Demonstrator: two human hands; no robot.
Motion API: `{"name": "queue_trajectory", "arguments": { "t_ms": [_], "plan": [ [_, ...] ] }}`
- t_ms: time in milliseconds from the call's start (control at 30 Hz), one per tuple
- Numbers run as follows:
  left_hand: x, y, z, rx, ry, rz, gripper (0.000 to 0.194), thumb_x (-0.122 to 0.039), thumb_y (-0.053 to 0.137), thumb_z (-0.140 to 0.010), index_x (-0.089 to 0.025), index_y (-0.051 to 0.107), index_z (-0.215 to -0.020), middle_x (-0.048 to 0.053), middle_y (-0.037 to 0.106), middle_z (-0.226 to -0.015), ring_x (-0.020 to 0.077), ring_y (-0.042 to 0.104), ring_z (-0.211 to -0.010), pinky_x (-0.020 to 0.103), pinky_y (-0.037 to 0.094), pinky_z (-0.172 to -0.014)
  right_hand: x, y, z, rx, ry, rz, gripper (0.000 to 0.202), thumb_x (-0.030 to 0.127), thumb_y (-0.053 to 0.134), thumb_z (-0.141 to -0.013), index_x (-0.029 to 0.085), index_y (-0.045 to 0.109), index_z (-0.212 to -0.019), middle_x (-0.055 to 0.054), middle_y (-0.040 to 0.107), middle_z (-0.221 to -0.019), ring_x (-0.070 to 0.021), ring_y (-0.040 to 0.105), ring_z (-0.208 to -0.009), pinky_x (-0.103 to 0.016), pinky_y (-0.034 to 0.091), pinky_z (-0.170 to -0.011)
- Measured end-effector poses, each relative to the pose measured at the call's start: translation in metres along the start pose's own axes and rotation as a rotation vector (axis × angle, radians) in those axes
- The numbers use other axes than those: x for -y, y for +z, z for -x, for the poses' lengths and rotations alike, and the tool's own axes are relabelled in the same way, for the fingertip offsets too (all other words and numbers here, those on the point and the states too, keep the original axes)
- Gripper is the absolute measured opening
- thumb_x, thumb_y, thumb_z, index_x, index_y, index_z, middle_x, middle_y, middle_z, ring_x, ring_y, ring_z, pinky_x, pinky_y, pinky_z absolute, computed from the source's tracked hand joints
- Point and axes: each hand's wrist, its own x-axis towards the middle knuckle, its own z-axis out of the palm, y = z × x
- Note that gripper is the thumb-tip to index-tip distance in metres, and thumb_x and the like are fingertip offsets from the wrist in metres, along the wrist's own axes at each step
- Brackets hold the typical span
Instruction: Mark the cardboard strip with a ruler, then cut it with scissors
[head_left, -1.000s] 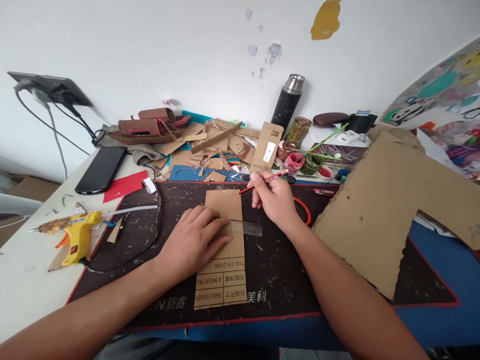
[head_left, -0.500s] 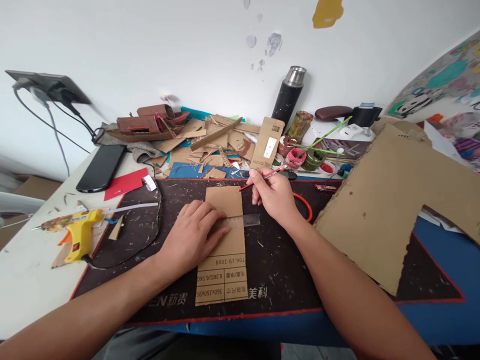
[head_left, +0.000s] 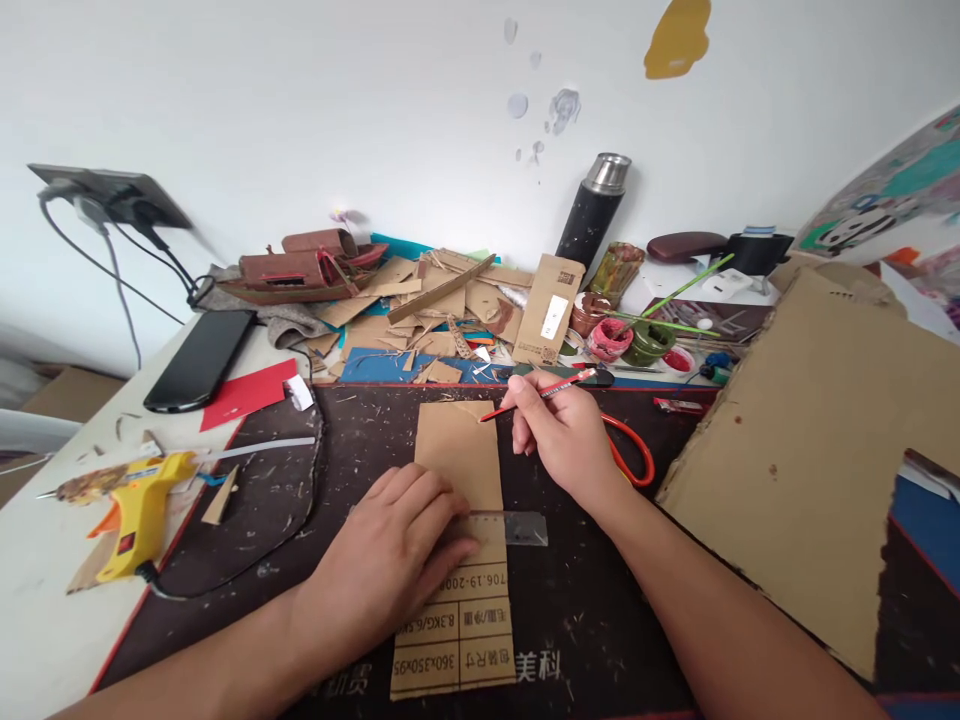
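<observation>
A strip of brown cardboard [head_left: 457, 440] with printed text at its near end lies on the dark mat. Across its middle lies a clear ruler [head_left: 526, 529], partly hidden under my left hand [head_left: 401, 545]. The thumb and fingers of that hand close about the ruler and press it to the cardboard. My right hand [head_left: 562, 430] pinches a red-and-black pencil [head_left: 551, 388]. The pencil's tip is at the strip's far right corner; whether it touches is too small to tell.
To the left are a yellow glue gun [head_left: 142, 515] and a black phone [head_left: 201, 360]. Cardboard scraps [head_left: 442, 300], a model boat [head_left: 300, 270], paint jars [head_left: 611, 340] and a flask [head_left: 592, 210] line the back. A large cardboard sheet [head_left: 795, 450] stands right, near orange-handled scissors [head_left: 637, 460].
My left hand and the ruler have slid down the strip, closer to the printed text. The pencil stays near the far right corner, slightly lower. The whole view has shifted a little.
</observation>
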Motion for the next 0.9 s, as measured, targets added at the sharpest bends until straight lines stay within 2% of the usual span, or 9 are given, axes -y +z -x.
{"name": "queue_trajectory", "arguments": {
  "t_ms": [633,800,900],
  "plan": [
    [-0.01,0.007,0.001,-0.019,0.045,0.003,0.013,-0.02,0.056,-0.111,-0.02,0.067,-0.104,0.003,0.069,-0.091,0.0223,0.061,-0.082,0.038,0.052,-0.075,-0.005,0.007,-0.001,-0.039,0.153,-0.234,0.059,0.079,0.073,-0.092,0.021,0.069,-0.082,0.004,0.056,-0.05,-0.0146,0.057,-0.043,-0.024,0.046,-0.042],
    [-0.013,0.008,0.003,-0.005,0.052,-0.015,0.015,-0.019,0.055,-0.111,-0.019,0.069,-0.108,0.004,0.071,-0.093,0.0224,0.063,-0.082,0.038,0.053,-0.075,-0.006,0.008,-0.001,-0.031,0.163,-0.227,0.06,0.081,0.073,-0.092,0.021,0.069,-0.082,0.004,0.056,-0.05,-0.0147,0.057,-0.043,-0.024,0.046,-0.042],
    [-0.017,0.009,0.008,0.01,0.087,-0.102,0.02,-0.017,0.054,-0.11,-0.017,0.072,-0.118,0.007,0.075,-0.103,0.0234,0.067,-0.087,0.039,0.053,-0.08,-0.008,0.009,-0.001,-0.027,0.165,-0.229,0.06,0.08,0.072,-0.092,0.021,0.068,-0.081,0.004,0.056,-0.05,-0.0148,0.057,-0.043,-0.024,0.046,-0.042]
  ]
}}
